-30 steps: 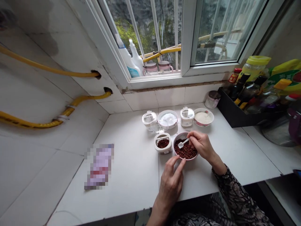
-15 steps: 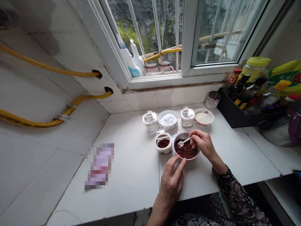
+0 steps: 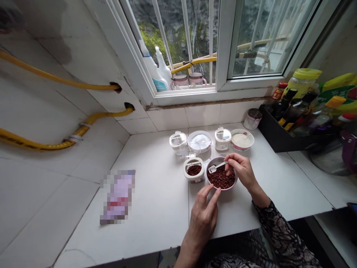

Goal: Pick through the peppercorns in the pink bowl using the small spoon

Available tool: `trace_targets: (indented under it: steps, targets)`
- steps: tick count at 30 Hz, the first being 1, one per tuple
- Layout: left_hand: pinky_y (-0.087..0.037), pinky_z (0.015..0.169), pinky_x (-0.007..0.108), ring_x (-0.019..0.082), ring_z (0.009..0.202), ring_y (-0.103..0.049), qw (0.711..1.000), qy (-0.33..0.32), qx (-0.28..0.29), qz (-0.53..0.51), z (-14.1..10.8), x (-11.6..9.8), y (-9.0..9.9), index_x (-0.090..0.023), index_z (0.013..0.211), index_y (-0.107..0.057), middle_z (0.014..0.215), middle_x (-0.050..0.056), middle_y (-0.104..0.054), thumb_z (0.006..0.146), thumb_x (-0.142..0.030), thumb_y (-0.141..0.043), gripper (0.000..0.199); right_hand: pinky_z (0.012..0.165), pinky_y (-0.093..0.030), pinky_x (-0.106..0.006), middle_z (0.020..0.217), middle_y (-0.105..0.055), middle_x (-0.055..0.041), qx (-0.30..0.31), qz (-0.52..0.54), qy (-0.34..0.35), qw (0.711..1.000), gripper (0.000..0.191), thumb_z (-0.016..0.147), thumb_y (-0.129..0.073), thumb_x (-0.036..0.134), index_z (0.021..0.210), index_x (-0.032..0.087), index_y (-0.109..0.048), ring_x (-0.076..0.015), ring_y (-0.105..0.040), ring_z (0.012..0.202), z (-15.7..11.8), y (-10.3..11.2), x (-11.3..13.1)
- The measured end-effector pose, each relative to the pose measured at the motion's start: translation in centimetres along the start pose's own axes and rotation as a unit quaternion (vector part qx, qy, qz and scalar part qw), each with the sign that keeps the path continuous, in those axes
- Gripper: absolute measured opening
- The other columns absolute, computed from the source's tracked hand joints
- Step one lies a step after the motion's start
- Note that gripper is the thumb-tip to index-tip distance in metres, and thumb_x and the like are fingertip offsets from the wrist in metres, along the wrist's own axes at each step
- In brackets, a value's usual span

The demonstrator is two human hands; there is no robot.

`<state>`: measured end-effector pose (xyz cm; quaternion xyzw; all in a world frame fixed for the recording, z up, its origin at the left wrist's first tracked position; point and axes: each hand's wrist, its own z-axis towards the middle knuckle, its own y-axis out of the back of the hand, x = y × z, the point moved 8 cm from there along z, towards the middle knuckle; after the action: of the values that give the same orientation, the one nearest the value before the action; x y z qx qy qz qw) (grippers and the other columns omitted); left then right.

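A small white spoon [image 3: 219, 166] is pinched in my right hand [image 3: 241, 170], its scoop over the left inner side of a bowl [image 3: 223, 189] of dark reddish-brown grains. Near the scoop's tip a few dark grains show. My left hand [image 3: 204, 210] touches the bowl's front rim with its fingertips, thumb and fingers apart. Just left of the bowl stands a square jar [image 3: 193, 170] partly filled with the same dark grains, its clear lid raised toward the back. Behind are a bowl of white powder [image 3: 200, 141], two lidded jars [image 3: 177, 141] and a bowl of pale grains [image 3: 241, 139].
A black box [image 3: 272, 130] of bottles stands at the back right, beside a dark-lidded jar [image 3: 252, 118]. A blurred purple packet [image 3: 119, 195] lies on the left of the white counter [image 3: 156, 208]. Yellow pipes [image 3: 69, 143] run along the left wall, and a window is behind.
The spoon's scoop has risen slightly and moved a little left, toward the bowl's rim. My left hand has stayed at the bowl's front rim.
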<state>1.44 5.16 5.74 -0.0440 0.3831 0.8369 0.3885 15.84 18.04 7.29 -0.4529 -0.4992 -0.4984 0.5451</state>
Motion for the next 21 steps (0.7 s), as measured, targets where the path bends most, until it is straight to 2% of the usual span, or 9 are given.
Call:
trace_targets:
  steps: [3, 5, 7, 9, 11, 13, 17, 19, 21]
  targets:
    - [-0.054, 0.1, 0.038, 0.023, 0.123, -0.055, 1.0, -0.001, -0.003, -0.001, 0.0, 0.0, 0.0, -0.019, 0.14, -0.053, 0.127, 0.014, -0.056, 0.089, 0.004, -0.045, 0.056, 0.053, -0.053, -0.025, 0.067, -0.068, -0.0003, 0.007, -0.006, 0.06, 0.998, 0.019, 0.089, -0.057, 0.036, 0.091, 0.019, -0.062, -0.013, -0.063, 0.051, -0.5, -1.0, 1.1]
    - [-0.055, 0.099, 0.039, 0.023, 0.122, -0.056, 1.0, -0.001, -0.006, 0.001, 0.0, 0.0, 0.0, -0.021, 0.142, -0.05, 0.127, 0.013, -0.057, 0.089, 0.003, -0.044, 0.058, 0.061, -0.056, -0.027, 0.074, -0.071, -0.0025, 0.018, -0.054, 0.122, 0.991, 0.016, 0.095, -0.052, 0.032, 0.097, 0.02, -0.062, -0.0147, -0.067, 0.06, -1.1, -2.1, 2.0]
    - [-0.056, 0.098, 0.039, 0.024, 0.122, -0.056, 1.0, 0.0, -0.008, 0.005, 0.0, 0.0, 0.1, -0.022, 0.144, -0.048, 0.127, 0.014, -0.056, 0.089, 0.003, -0.044, 0.06, 0.069, -0.057, -0.031, 0.082, -0.073, -0.0053, 0.048, -0.138, 0.206, 0.967, 0.015, 0.097, -0.049, 0.026, 0.099, 0.021, -0.063, -0.017, -0.069, 0.07, -1.8, -3.6, 3.2]
    - [-0.056, 0.098, 0.04, 0.024, 0.122, -0.056, 1.0, -0.001, -0.009, 0.008, 0.1, 0.0, 0.1, -0.022, 0.144, -0.048, 0.127, 0.014, -0.056, 0.089, 0.003, -0.043, 0.061, 0.073, -0.056, -0.033, 0.087, -0.074, -0.0074, 0.086, -0.205, 0.286, 0.932, 0.017, 0.095, -0.048, 0.021, 0.099, 0.022, -0.064, -0.0195, -0.069, 0.077, -2.7, -4.9, 4.1]
    - [-0.055, 0.099, 0.039, 0.024, 0.122, -0.056, 1.0, -0.003, -0.009, 0.007, 0.1, 0.0, 0.2, -0.021, 0.143, -0.049, 0.127, 0.014, -0.056, 0.088, 0.004, -0.043, 0.061, 0.073, -0.055, -0.034, 0.087, -0.074, -0.0077, 0.106, -0.228, 0.323, 0.913, 0.018, 0.094, -0.047, 0.018, 0.098, 0.022, -0.065, -0.0204, -0.069, 0.078, -3.2, -5.2, 4.5]
    - [-0.055, 0.1, 0.039, 0.024, 0.123, -0.055, 1.0, -0.004, -0.007, 0.003, 0.1, -0.1, 0.2, -0.02, 0.141, -0.051, 0.127, 0.014, -0.056, 0.088, 0.005, -0.043, 0.059, 0.071, -0.054, -0.033, 0.083, -0.073, -0.0061, 0.082, -0.218, 0.304, 0.924, 0.019, 0.095, -0.046, 0.018, 0.099, 0.022, -0.065, -0.0192, -0.068, 0.073, -3.0, -4.3, 4.4]
    - [-0.054, 0.101, 0.038, 0.023, 0.124, -0.054, 1.0, -0.002, -0.001, -0.002, 0.1, 0.0, 0.1, -0.019, 0.14, -0.052, 0.128, 0.014, -0.055, 0.088, 0.006, -0.044, 0.058, 0.061, -0.05, -0.028, 0.067, -0.066, -0.0007, -0.009, -0.189, 0.2, 0.962, 0.016, 0.094, -0.047, 0.021, 0.093, 0.021, -0.064, -0.0159, -0.062, 0.059, -1.7, -1.2, 3.3]
    - [-0.054, 0.101, 0.038, 0.023, 0.124, -0.055, 1.0, 0.0, 0.0, -0.003, 0.0, 0.0, 0.0, -0.02, 0.141, -0.051, 0.128, 0.014, -0.055, 0.088, 0.005, -0.044, 0.059, 0.057, -0.048, -0.027, 0.063, -0.063, 0.0004, -0.014, -0.204, 0.163, 0.965, 0.016, 0.092, -0.048, 0.021, 0.087, 0.021, -0.063, -0.0155, -0.059, 0.055, -1.2, -0.6, 2.5]
    - [-0.054, 0.1, 0.039, 0.023, 0.124, -0.055, 1.0, 0.003, 0.001, -0.003, -0.1, 0.0, 0.0, -0.021, 0.142, -0.05, 0.128, 0.014, -0.055, 0.089, 0.005, -0.044, 0.059, 0.055, -0.046, -0.026, 0.061, -0.061, 0.0008, 0.005, -0.229, 0.137, 0.964, 0.016, 0.089, -0.048, 0.02, 0.082, 0.021, -0.063, -0.0155, -0.058, 0.054, -0.8, -0.7, 1.7]
